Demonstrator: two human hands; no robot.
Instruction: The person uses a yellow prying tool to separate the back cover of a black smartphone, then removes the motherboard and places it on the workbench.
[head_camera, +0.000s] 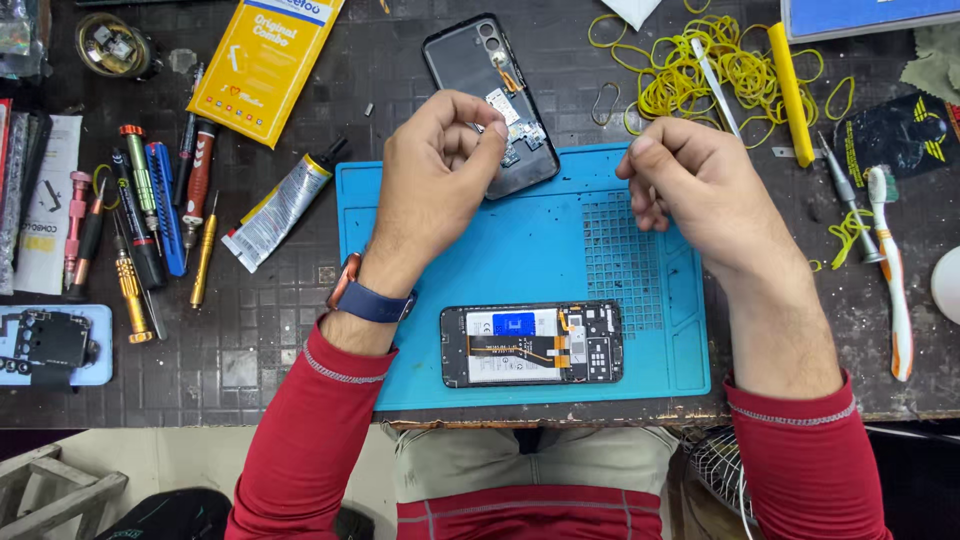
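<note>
The left hand (440, 165) pinches fingertips together above the phone back cover (492, 100); the right hand (690, 180) curls closed (contents hidden) over the blue mat (400, 300).

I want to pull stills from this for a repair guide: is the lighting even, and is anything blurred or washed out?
Head view: light is even and soft, with only faint shadows under the left hand and right hand; the opened phone on the blue mat is sharp; slight glare on the glue tube; the white object at the right edge looks washed out; straight edges bow slightly toward the corners.
</note>
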